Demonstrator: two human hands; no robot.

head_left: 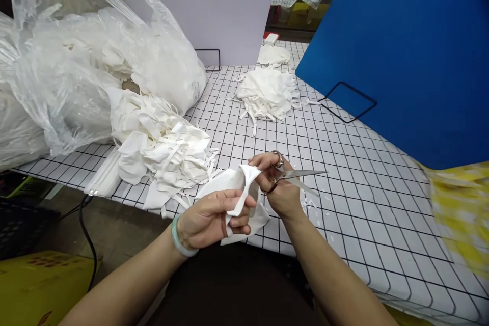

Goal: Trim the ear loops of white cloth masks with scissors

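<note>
desk (382,204): white w/ black grid | blue panel (401,51): upright on desk, right side | pale panel (214,5): upright at desk's far edge | floor (114,229): brownish, below desk's left edge | light: bright, even

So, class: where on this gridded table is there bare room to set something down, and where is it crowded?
Bare grid lies right of the scissors, up to the blue board; another strip runs between the near mask heap and the far pile. The left side is crowded with plastic bags. The hands, left and right, hold a white piece.
</note>
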